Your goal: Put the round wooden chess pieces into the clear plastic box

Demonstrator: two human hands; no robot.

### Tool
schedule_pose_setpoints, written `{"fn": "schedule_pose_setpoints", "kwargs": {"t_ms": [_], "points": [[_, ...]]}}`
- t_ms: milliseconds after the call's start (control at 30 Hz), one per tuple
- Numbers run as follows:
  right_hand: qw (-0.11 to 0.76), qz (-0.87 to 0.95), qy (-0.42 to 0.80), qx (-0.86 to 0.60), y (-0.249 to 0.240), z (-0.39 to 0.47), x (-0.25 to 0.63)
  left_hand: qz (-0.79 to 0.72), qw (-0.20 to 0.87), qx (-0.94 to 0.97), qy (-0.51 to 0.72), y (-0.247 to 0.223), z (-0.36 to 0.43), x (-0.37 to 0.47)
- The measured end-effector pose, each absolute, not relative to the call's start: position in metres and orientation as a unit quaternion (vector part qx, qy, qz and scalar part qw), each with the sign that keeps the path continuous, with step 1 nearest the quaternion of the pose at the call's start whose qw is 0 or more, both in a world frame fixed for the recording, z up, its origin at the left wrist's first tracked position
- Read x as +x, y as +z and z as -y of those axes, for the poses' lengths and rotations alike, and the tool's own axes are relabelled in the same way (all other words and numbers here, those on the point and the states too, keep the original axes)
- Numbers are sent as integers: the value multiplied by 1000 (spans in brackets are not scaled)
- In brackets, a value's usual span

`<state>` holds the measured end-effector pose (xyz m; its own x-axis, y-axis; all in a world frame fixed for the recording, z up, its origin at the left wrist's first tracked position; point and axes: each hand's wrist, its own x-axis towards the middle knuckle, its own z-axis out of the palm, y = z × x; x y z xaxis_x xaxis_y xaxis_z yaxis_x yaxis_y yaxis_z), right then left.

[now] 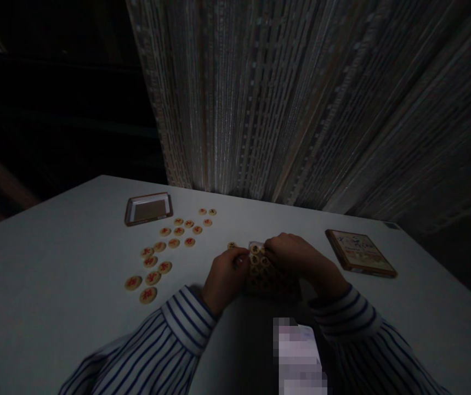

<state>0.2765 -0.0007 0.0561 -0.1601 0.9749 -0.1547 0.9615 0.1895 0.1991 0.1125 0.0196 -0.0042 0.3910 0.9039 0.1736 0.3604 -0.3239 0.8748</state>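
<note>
Between my two hands lies a small tray (pixel 274 293) filled with round wooden pieces (pixel 255 260) bearing dark characters. My left hand (pixel 227 274) is at the tray's left edge, its thumb and forefinger pinched together; what they hold is too small and dark to name. My right hand (pixel 296 255) is over the tray's far right part, fingers curled down by the pieces, their tips partly hidden. Just beyond my left hand a single piece (pixel 232 245) rests on the table. Several round pieces with red characters (pixel 173 243) lie spread out to the left.
On the white table (pixel 62 263), an open shallow box (pixel 127 213) stands at the back left and a decorated box lid (pixel 362 252) lies at the right. A blurred pale object (pixel 301 356) is near the front. A striped curtain (pixel 243 99) hangs behind.
</note>
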Motion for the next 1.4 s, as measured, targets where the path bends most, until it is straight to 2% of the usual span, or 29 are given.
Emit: {"fn": "schedule_pose_setpoints", "kwargs": {"t_ms": [733,1400], "points": [[148,-760,39,631,60,2,271,-441,395,734,334,-2,-21,113],[134,-764,27,630,60,3,274,-436,388,736,343,-2,-21,111]]}}
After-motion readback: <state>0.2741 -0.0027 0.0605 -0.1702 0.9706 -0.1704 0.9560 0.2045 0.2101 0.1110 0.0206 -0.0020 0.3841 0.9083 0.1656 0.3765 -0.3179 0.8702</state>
